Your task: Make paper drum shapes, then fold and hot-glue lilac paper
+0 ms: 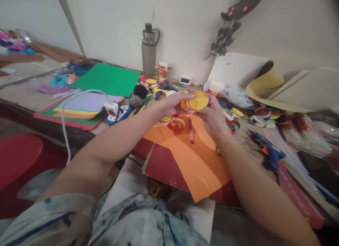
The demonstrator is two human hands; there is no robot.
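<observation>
Both my hands are raised over the table and meet on a round yellow paper disc (198, 100) with a red-rimmed ring behind it. My left hand (172, 103) pinches its left side, fingers closed on it. My right hand (214, 117) holds the right edge from below. Under them lie an orange paper sheet (193, 157), a red ring with an orange centre (177, 124), a red pen (190, 130) and another small ring (164, 120).
A grey bottle (148, 50) stands at the back by the wall. Green paper (108, 79) and stacked coloured sheets (79, 110) lie left, with a white cable (65, 115). A blue glue gun (268, 152) lies right. A white cup (215, 87) and several rings clutter the back.
</observation>
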